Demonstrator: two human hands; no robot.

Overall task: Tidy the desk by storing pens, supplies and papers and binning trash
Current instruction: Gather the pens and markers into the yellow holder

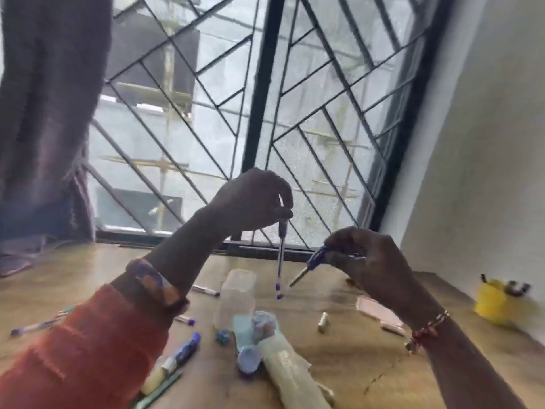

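Head view has me gathering pens: my left hand (253, 199) pinches a clear pen (280, 255) and my right hand (362, 255) a blue pen (312, 264) above the counter (354, 349), next carrying both right to the yellow cup (491, 302).

The single head view sat close above the desk (339, 364), tilted, facing forward toward the window (265, 113).

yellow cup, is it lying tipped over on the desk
No, the yellow cup stands upright near the wall with things sticking out of its top.
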